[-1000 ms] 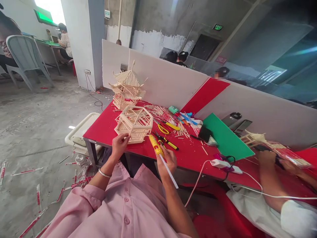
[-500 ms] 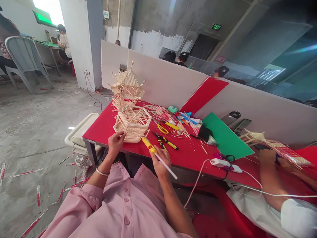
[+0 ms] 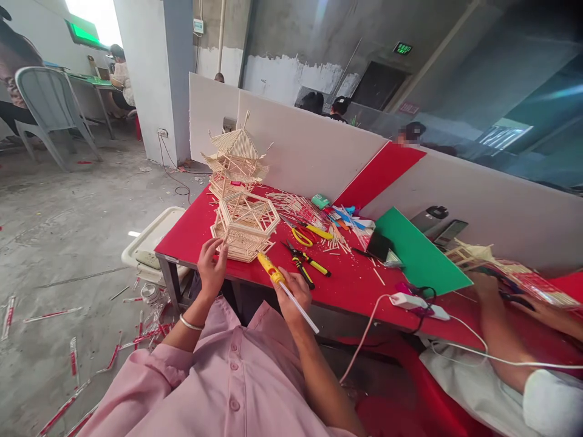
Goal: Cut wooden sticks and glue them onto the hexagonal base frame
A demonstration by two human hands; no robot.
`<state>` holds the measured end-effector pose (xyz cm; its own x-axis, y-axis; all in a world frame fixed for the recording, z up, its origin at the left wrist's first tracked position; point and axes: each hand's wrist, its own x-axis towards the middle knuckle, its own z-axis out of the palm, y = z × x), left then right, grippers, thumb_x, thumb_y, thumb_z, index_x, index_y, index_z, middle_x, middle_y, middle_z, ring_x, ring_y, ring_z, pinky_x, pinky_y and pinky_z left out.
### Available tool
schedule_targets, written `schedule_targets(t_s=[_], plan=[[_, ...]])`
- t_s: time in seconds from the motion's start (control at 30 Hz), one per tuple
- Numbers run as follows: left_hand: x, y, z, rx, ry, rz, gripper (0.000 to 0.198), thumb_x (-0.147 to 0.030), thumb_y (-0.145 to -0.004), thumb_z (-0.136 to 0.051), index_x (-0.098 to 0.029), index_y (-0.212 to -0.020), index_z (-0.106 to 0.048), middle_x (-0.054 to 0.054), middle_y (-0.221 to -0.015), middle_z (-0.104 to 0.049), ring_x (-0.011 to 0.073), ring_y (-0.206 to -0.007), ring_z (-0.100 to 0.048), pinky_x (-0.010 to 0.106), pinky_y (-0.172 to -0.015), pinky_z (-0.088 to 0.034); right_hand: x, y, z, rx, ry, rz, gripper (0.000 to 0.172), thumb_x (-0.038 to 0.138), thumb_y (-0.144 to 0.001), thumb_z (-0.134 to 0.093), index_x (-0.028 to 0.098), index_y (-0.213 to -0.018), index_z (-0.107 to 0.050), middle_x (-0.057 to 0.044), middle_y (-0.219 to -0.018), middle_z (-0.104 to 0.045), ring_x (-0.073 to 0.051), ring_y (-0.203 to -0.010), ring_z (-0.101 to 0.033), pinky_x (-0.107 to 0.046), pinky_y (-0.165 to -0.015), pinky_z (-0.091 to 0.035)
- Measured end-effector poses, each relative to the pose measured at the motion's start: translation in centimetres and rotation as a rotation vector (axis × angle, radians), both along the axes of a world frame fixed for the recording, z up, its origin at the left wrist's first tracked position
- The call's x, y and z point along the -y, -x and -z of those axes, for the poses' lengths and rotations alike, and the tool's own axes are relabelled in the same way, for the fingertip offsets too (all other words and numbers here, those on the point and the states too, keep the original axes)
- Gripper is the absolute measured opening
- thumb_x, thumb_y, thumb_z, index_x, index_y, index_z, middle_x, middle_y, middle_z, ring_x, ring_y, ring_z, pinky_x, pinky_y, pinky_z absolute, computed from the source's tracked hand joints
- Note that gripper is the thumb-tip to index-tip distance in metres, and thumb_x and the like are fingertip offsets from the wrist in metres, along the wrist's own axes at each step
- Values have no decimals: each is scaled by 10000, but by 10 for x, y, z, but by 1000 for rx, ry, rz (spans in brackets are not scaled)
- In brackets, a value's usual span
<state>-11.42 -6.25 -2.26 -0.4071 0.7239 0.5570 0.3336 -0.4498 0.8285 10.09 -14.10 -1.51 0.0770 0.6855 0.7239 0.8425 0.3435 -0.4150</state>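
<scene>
My left hand (image 3: 210,265) is at the near edge of the red table (image 3: 182,237), fingers curled in a pinch against the front corner of a hexagonal stick frame (image 3: 245,225); a thin stick seems to be between the fingertips. My right hand (image 3: 294,292) grips a yellow glue gun (image 3: 271,269) whose nozzle points at the frame's lower right side, with a white glue stick (image 3: 300,307) trailing back over my wrist. A finished stick pagoda (image 3: 235,161) stands behind the frame.
Yellow-handled pliers (image 3: 304,262), scissors (image 3: 301,235), loose sticks (image 3: 296,208) and a green board (image 3: 419,252) lie to the right. A white power strip (image 3: 416,301) with cables sits near a co-worker's arm (image 3: 494,328). A white partition (image 3: 314,149) backs the table.
The glue gun's tip has moved left and closer to the hexagonal frame. My left hand has shifted slightly lower on the frame's front corner.
</scene>
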Motion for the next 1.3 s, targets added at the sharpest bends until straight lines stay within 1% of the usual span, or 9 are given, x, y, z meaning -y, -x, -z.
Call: schedule_targets(t_s=[0.1, 0.17, 0.27, 0.5, 0.77, 0.97, 1.07, 1.17, 1.3], plan=[[8, -6, -4, -162, -123, -91, 218, -330, -882, -611, -206, -1039, -698, 111, -1104, -647, 236, -1033, -587, 386, -870, -487, 2, 0, -6, -15, 7, -8, 313, 352, -902, -593, 216, -1161, -703, -84, -911, -653, -190, -833, -623, -335, -791, -529], [10, -10, -7, -240, -180, -71, 179, -279, -873, -615, -213, -1017, -699, 100, -1051, -671, 240, -1011, -587, 410, -912, -461, 1, 2, -9, -18, 21, -23, 313, 361, -900, -593, 230, -1160, -706, -83, -910, -654, -194, -840, -625, -338, -795, -526], [10, -14, -8, -296, -191, -17, 154, -232, -879, -587, -220, -982, -702, 82, -988, -707, 236, -961, -604, 403, -894, -447, -1, 5, -8, -26, 47, -52, 299, 372, -894, -598, 250, -1138, -721, -69, -878, -659, -191, -822, -630, -333, -791, -522], [10, -17, -5, -342, -165, -7, 159, -212, -884, -563, -217, -970, -696, 72, -980, -725, 230, -965, -620, 395, -898, -420, -9, 13, -4, -131, 103, -67, 341, 437, -877, -616, 224, -1122, -723, -73, -881, -678, -194, -808, -644, -322, -772, -532], [10, -11, 1, -242, -192, -90, 201, -195, -890, -555, -205, -1050, -676, 104, -1111, -648, 230, -1062, -568, 403, -934, -449, -13, 20, -14, -232, 111, -48, 346, 493, -865, -616, 179, -940, -740, -59, -811, -736, -205, -740, -683, -309, -696, -556], [12, -5, 9, -140, -105, -148, 144, -237, -883, -574, -186, -946, -693, 87, -985, -612, 217, -978, -568, 376, -883, -462, -5, 24, -22, -176, 50, -32, 339, 490, -868, -616, 190, -951, -750, -63, -770, -723, -202, -692, -673, -315, -666, -552], [15, -4, 8, -23, -23, -83, 108, -245, -843, -588, -188, -843, -679, 57, -878, -616, 196, -881, -584, 340, -813, -475, -12, 31, -32, -120, 16, -27, 339, 473, -850, -650, 208, -1039, -744, -84, -835, -734, -224, -770, -688, -330, -725, -551], [22, -7, 5, 349, 225, 132, 94, -267, -793, -601, -184, -804, -643, -8, -687, -586, 123, -609, -556, 248, -593, -454, -16, 37, -40, -82, 0, -33, 332, 451, -853, -658, 217, -1075, -735, -92, -874, -737, -231, -805, -693, -327, -734, -548], [27, -16, 2, 637, 508, 404, 331, -337, -782, -578, -128, -1031, -636, -50, -483, -541, 92, -321, -410, 208, -351, -275, -4, 34, -40, -66, 4, -62, 297, 431, -868, -646, 198, -1029, -734, -77, -822, -719, -211, -754, -680, -314, -699, -549]])
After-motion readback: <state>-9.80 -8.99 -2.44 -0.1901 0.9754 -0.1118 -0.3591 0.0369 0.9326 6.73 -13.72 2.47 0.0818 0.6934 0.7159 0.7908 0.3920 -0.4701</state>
